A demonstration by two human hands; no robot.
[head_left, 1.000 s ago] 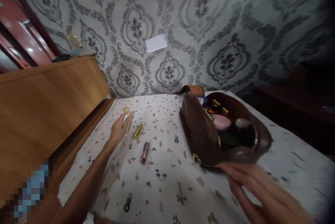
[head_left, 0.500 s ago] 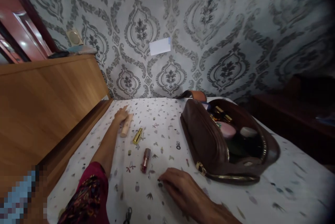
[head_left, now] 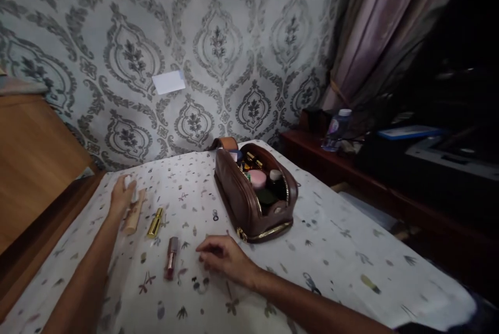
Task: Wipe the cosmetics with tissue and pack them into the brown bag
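Observation:
My left hand [head_left: 121, 196] rests at the far left of the white patterned cloth [head_left: 331, 251], fingers curled on the white-capped end of a beige tube [head_left: 133, 215] that lies flat. A gold tube [head_left: 155, 222] lies just right of it, then a dark red lipstick [head_left: 170, 257]. My right hand [head_left: 223, 258] sits palm down on the cloth right of the lipstick, fingers loosely bent and holding nothing. An open brown zip pouch [head_left: 239, 201] stands behind it, holding a pink compact [head_left: 257, 178] and several small cosmetics.
A wooden board [head_left: 35, 162] runs along the left side. Patterned wallpaper with a white slip of paper [head_left: 168, 82] is behind. To the right a dark wooden shelf [head_left: 351, 178] carries a water bottle [head_left: 336, 128], beside a curtain [head_left: 374, 27].
The view has swung to the right. My right hand came from beside the pouch onto the cloth near the lipstick. My left hand laid the beige tube down flat.

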